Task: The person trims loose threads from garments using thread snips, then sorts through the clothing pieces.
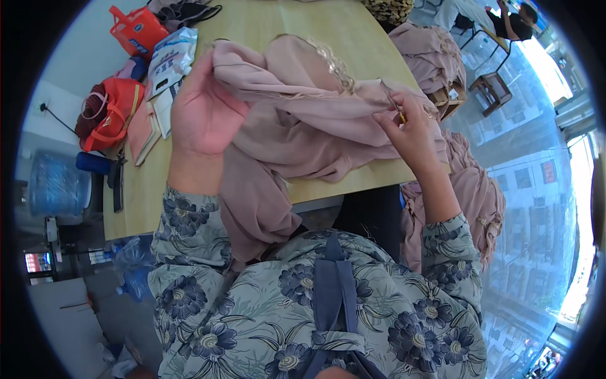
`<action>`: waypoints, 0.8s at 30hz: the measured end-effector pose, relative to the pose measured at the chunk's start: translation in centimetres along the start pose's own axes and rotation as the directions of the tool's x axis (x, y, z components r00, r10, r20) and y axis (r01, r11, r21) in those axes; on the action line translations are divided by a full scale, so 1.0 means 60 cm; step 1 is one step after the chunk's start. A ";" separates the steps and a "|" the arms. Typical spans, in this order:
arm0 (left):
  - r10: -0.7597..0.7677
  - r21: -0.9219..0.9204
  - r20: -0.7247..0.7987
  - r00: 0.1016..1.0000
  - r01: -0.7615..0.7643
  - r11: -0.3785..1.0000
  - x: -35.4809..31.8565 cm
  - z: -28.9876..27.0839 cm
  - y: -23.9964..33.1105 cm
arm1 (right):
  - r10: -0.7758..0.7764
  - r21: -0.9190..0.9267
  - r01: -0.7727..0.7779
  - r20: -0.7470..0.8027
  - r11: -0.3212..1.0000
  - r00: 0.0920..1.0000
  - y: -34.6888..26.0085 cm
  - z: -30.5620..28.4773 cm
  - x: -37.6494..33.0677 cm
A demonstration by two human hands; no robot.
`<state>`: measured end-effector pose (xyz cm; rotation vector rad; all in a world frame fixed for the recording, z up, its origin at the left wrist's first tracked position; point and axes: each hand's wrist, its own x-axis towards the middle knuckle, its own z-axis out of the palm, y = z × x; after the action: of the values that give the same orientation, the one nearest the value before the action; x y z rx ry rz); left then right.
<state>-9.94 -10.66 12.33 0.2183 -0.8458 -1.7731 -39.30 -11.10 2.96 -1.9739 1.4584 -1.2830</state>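
Note:
A large dusty-pink cloth point(303, 136) with a frayed, fringed edge is stretched between my hands above the table, and part of it hangs over the near edge into my lap. My left hand point(205, 117) is turned palm up and holds up the cloth's left end; its fingertips are partly hidden by the folds. At the right end of the cloth, my right hand point(411, 126) is closed round a small pair of thread snips point(402, 116), of which a yellow part and some thin metal show. The snips lie against the cloth's edge.
The pale wooden table point(265, 19) carries a red bag point(136, 31), a white-and-blue package point(172, 60) and a notebook point(145, 132) on its left. Pink cloth heaps point(467, 189) stand at the right. Further off, a person point(499, 22) sits near a wooden stool point(491, 93).

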 end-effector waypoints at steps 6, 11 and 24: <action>0.273 0.165 -0.200 0.941 -0.242 0.956 -0.083 -0.049 0.137 | -0.064 0.106 0.020 0.428 0.994 0.901 -0.025 0.052 -0.028; 0.691 0.859 -0.485 0.537 0.144 0.491 -0.175 -0.158 0.215 | -0.297 0.251 0.165 0.712 0.954 0.636 -0.093 0.047 -0.099; -0.015 0.862 0.187 0.982 -0.172 -0.478 -0.023 -0.111 -0.083 | -0.310 0.284 0.127 0.835 0.950 0.454 -0.112 0.043 -0.133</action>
<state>-9.66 -11.63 3.95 1.2308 -2.3555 -0.1023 -33.82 -1.82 2.99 -2.1885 0.5344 -0.2546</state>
